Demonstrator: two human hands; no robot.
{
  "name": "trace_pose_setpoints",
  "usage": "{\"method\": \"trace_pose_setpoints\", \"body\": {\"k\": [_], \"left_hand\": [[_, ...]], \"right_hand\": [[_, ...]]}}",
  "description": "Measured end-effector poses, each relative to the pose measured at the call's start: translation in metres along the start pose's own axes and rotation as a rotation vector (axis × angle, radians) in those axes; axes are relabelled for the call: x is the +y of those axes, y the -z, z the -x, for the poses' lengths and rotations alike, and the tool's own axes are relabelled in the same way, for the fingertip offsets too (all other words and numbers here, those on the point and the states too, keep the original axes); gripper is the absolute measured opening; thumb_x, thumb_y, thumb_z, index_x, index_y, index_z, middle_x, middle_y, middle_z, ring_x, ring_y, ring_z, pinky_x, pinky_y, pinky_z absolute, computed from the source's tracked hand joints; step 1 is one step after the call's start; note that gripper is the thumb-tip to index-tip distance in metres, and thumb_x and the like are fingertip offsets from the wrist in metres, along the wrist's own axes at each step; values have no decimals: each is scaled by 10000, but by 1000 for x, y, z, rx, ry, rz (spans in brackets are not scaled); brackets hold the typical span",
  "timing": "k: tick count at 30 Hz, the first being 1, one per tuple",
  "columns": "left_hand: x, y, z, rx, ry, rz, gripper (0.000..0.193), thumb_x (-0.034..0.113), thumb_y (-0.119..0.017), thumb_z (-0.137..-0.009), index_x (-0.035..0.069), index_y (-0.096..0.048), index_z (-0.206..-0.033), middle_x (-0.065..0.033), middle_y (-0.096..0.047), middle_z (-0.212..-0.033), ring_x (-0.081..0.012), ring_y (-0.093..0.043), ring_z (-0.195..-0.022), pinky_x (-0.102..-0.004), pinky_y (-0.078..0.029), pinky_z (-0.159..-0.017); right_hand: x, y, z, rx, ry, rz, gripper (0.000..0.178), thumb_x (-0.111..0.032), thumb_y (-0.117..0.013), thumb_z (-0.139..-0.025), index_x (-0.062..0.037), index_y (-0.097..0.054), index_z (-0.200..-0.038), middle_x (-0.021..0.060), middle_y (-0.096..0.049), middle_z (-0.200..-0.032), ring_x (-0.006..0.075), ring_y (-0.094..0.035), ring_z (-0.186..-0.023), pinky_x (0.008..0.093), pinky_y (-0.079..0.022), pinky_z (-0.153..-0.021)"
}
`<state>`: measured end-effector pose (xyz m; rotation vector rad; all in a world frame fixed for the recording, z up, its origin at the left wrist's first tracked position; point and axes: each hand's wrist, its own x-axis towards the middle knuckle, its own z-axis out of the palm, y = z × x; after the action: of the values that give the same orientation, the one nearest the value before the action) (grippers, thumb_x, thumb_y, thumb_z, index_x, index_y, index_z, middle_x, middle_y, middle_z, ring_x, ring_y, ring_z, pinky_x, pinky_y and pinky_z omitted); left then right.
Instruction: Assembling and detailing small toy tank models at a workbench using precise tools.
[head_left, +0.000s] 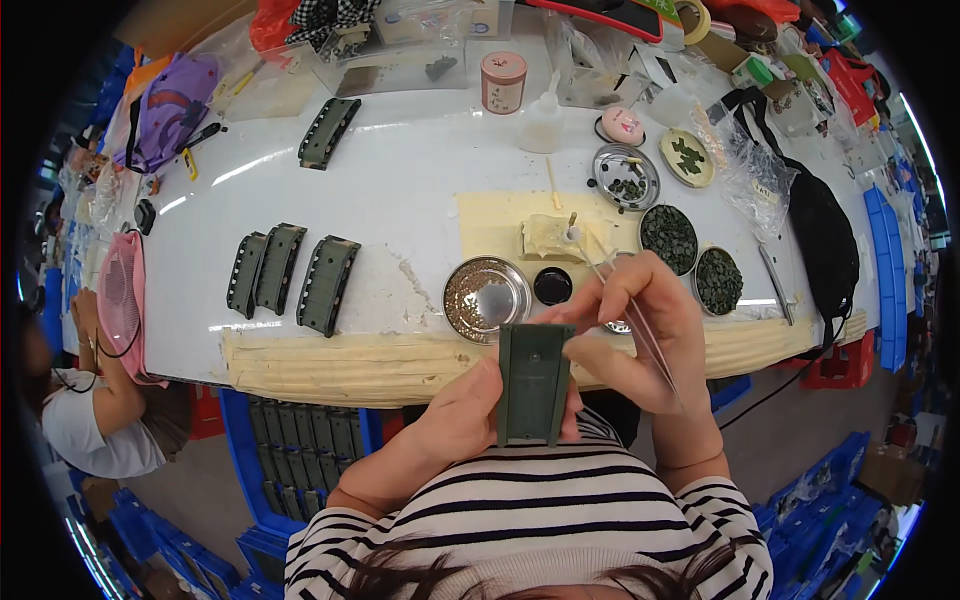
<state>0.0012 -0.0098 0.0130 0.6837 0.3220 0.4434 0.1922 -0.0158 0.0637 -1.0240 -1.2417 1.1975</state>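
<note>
My left hand [462, 410] is closed around a dark green plastic housing [534, 385], a long curved piece with raised side edges, held upright close to my striped shirt. Metal tweezers [650, 343] lie in my right hand [650, 310], their narrow end slanting up and left. The fingers of that hand are bent beside the top right corner of the housing; whether they touch it or pinch a small part, I cannot tell. Just beyond are a small dark round pot [552, 286] and a steel dish [487, 300] with small brass-coloured pieces along one side.
Several similar green housings [328, 285] lie on the white table's left half. Round dishes of small green parts [668, 240] stand at right, near a black strap bag [825, 240]. A squeeze bottle [543, 120] and pink tin [503, 82] stand farther back. At far left sits another person [110, 420].
</note>
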Motion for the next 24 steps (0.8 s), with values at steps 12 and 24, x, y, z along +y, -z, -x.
{"method": "trace_pose_setpoints", "body": {"k": [12,24], "left_hand": [[1,-5,-11,171,-134,185,835,628,-187,-952,-44,-236,-1444,-87,-537,-1021,-203,-587,-880,-413,-546,-788],[1,2,-9,49,-122,303,726,568,-212,-981,27,-226,-1465,-89,-554,-1076,-201,-591,-974,-418,-497,-907]], "right_hand": [[27,26,-51,219,502,1124,180,-63,-733,-727,-61,-654,-888,68,-557,-734,257,-562,-780,358,-461,-656],[7,9,-23,263,481,584,147,14,-721,-762,-16,-643,-882,73,-629,-788,172,-544,-660,278,-437,-614]]}}
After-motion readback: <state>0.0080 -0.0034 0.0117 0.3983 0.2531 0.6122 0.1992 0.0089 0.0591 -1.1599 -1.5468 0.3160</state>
